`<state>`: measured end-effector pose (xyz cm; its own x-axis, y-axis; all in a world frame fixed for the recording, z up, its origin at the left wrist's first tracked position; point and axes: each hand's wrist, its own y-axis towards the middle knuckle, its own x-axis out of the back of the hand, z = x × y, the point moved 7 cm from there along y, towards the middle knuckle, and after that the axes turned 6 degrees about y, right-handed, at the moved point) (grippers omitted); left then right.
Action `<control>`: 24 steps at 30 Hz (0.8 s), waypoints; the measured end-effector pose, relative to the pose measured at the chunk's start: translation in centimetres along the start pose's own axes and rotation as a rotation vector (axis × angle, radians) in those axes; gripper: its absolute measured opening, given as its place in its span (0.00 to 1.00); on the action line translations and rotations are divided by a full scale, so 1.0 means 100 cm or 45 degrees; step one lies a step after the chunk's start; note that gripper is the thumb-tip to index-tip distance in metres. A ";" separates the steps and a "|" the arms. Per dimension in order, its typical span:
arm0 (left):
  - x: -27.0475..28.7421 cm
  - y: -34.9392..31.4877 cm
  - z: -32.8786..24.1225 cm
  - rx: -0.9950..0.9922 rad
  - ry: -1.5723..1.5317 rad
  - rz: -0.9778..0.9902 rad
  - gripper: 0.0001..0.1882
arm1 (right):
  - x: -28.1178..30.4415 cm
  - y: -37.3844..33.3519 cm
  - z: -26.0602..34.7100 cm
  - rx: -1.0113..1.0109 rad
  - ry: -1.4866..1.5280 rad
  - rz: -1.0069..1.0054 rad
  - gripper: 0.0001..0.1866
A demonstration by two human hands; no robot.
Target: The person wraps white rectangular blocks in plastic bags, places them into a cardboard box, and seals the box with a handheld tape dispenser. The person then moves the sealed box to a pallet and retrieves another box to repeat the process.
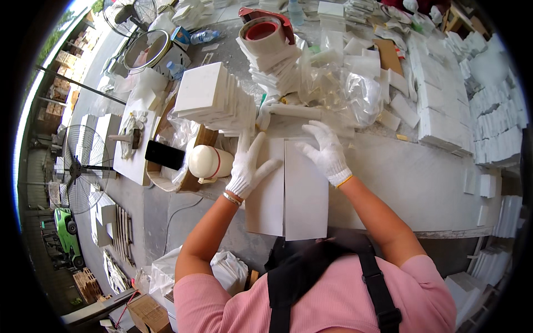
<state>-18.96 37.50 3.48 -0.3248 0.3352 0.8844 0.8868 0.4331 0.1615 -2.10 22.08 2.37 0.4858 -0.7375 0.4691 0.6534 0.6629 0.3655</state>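
Two long white tiles [306, 197] lie side by side in front of me, with a thin dark gap between them. My left hand [248, 165], in a white knit glove, is at the far outer edge of the left-hand tile [265, 202], thumb across its surface and fingers stretched away from me. My right hand [325, 154], gloved alike, is spread over the far right corner of the other tile, fingers apart. Neither hand grips anything. Just beyond my left fingers stands a stack of square white tiles [199, 89].
A red tape dispenser with a wide tape roll [261, 32] sits on another tile stack. Left of my hand are a cream rounded container [208, 162], a black phone [165, 155] and a cardboard box [208, 139]. Clear plastic wrap [358, 102] and tile stacks [444, 119] lie right.
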 end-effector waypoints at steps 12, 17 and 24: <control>-0.002 0.026 -0.008 -0.254 -0.124 -0.054 0.36 | 0.005 -0.008 -0.019 -0.622 0.402 0.043 0.20; -0.006 0.025 -0.016 -0.422 -0.202 -0.069 0.34 | 0.014 -0.045 -0.016 -0.670 0.303 -0.136 0.21; -0.010 0.020 -0.016 -0.476 -0.225 0.064 0.39 | 0.022 -0.060 0.003 -0.555 0.120 -0.218 0.37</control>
<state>-16.36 36.64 3.58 -0.3007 0.5007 0.8117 0.9507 0.0899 0.2968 -5.11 16.47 1.43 0.3871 -0.8533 0.3493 0.9016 0.4297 0.0505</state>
